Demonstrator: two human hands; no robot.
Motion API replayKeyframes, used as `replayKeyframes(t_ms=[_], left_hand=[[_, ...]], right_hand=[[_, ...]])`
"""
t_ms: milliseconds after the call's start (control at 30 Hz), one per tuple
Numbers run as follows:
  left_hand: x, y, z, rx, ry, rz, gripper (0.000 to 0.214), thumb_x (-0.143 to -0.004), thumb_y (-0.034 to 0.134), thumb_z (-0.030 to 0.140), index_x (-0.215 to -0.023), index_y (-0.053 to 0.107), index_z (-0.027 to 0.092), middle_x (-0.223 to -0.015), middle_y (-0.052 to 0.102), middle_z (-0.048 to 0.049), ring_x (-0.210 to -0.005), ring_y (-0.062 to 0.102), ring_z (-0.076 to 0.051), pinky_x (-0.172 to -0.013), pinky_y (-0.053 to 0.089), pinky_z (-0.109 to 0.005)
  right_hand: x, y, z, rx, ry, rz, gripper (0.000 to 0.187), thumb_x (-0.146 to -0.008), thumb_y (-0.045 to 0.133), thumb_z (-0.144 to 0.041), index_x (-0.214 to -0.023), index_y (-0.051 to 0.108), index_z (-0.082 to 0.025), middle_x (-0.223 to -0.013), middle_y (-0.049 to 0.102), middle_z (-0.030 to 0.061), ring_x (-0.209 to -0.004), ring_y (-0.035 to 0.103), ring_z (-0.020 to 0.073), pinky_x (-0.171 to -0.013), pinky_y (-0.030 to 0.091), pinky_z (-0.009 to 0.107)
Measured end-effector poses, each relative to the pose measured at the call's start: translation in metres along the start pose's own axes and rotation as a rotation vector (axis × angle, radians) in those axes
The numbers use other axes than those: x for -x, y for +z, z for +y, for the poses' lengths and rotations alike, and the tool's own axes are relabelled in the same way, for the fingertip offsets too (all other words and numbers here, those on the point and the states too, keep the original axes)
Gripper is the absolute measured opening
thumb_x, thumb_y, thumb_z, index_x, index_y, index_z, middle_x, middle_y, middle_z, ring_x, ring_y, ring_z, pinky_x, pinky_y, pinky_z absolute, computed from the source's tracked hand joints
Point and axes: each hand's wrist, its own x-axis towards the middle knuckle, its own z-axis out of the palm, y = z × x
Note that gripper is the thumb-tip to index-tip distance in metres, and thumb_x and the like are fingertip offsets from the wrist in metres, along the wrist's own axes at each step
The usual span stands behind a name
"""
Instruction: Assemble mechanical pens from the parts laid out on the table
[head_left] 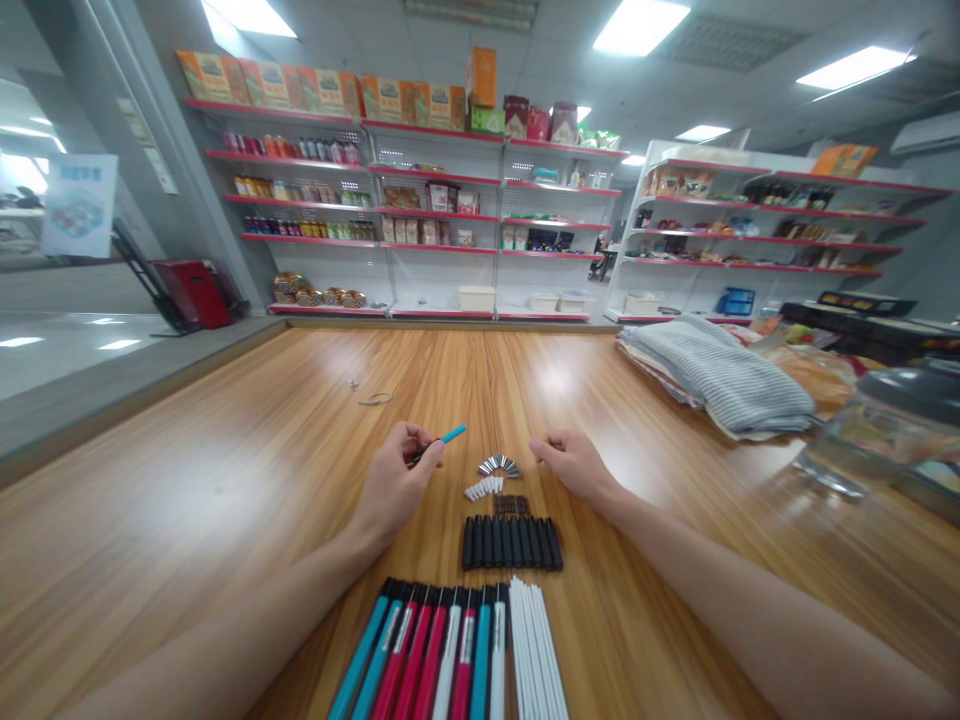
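Note:
My left hand is closed in a pinch on a small blue pen part, held just above the wooden table. My right hand rests on the table with its fingers curled, right of a fan of small silver tips; what it holds, if anything, I cannot make out. Between my hands lie small white pieces and a row of black caps. Nearer to me lie coloured pen barrels in blue, red and white, and several white refills.
Folded striped cloth lies on the table at the right, beside a clear jar with a dark lid. A small metal ring and loop lie farther out. Store shelves with goods line the back wall.

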Motion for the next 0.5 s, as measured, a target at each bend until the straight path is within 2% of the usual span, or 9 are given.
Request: replayKeyframes(t_ms=[100, 167, 233, 300, 367, 467, 500], left_hand=[[-0.001, 0.0, -0.002, 0.034, -0.003, -0.049, 0.026, -0.083, 0.058, 0.04, -0.092, 0.047, 0.018, -0.077, 0.066, -0.0012, -0.054, 0.054, -0.01, -0.053, 0.039, -0.021], [-0.001, 0.0, -0.003, 0.025, 0.001, -0.086, 0.026, -0.085, 0.057, 0.039, -0.098, 0.05, 0.018, -0.08, 0.067, -0.0028, -0.057, 0.055, -0.01, -0.053, 0.04, -0.021], [-0.001, 0.0, -0.003, 0.006, 0.002, -0.119, 0.028, -0.086, 0.056, 0.039, -0.104, 0.052, 0.018, -0.083, 0.068, -0.0042, -0.058, 0.055, -0.011, -0.053, 0.039, -0.022], [-0.001, -0.001, -0.003, -0.004, 0.002, -0.129, 0.029, -0.087, 0.055, 0.039, -0.105, 0.053, 0.017, -0.083, 0.068, -0.005, -0.058, 0.054, -0.011, -0.053, 0.039, -0.022], [-0.001, -0.001, -0.003, -0.006, 0.004, -0.124, 0.029, -0.087, 0.055, 0.039, -0.105, 0.053, 0.017, -0.083, 0.068, -0.0052, -0.058, 0.054, -0.01, -0.052, 0.038, -0.022], [-0.001, -0.001, -0.004, -0.008, 0.009, -0.12, 0.028, -0.087, 0.054, 0.039, -0.104, 0.053, 0.016, -0.083, 0.067, -0.0051, -0.057, 0.053, -0.01, -0.051, 0.037, -0.022], [-0.001, -0.001, -0.004, -0.01, 0.01, -0.118, 0.028, -0.087, 0.054, 0.039, -0.104, 0.053, 0.017, -0.083, 0.067, -0.0049, -0.057, 0.053, -0.01, -0.051, 0.037, -0.021]], right_hand=[[-0.005, -0.02, 0.001, -0.033, 0.072, -0.221, 0.048, -0.081, 0.052, -0.056, -0.059, 0.057, -0.014, -0.042, 0.044, -0.0044, -0.037, 0.036, 0.0064, -0.037, 0.026, 0.02], [-0.003, -0.037, -0.003, -0.053, 0.219, -0.693, 0.051, -0.077, 0.056, -0.062, -0.063, 0.06, -0.014, -0.041, 0.047, -0.0046, -0.033, 0.037, 0.0063, -0.035, 0.027, 0.019], [0.004, -0.049, -0.011, 0.051, 0.319, -1.123, 0.053, -0.073, 0.06, -0.064, -0.067, 0.066, -0.011, -0.043, 0.053, -0.0021, -0.035, 0.046, 0.0081, -0.036, 0.031, 0.018], [0.016, -0.052, -0.022, 0.195, 0.348, -1.458, 0.058, -0.075, 0.056, -0.067, -0.07, 0.069, -0.01, -0.046, 0.057, 0.0012, -0.038, 0.053, 0.0096, -0.036, 0.031, 0.017], [0.03, -0.047, -0.035, 0.324, 0.38, -1.612, 0.064, -0.077, 0.049, -0.07, -0.066, 0.069, -0.011, -0.052, 0.063, 0.005, -0.045, 0.06, 0.0116, -0.041, 0.037, 0.018], [0.049, -0.033, -0.053, 0.447, 0.399, -1.666, 0.069, -0.079, 0.042, -0.073, -0.054, 0.065, -0.013, -0.051, 0.064, 0.0066, -0.048, 0.062, 0.0134, -0.049, 0.045, 0.021], [0.053, -0.029, -0.058, 0.477, 0.386, -1.648, 0.07, -0.079, 0.04, -0.073, -0.052, 0.064, -0.013, -0.051, 0.063, 0.0068, -0.049, 0.062, 0.0141, -0.051, 0.046, 0.022]])
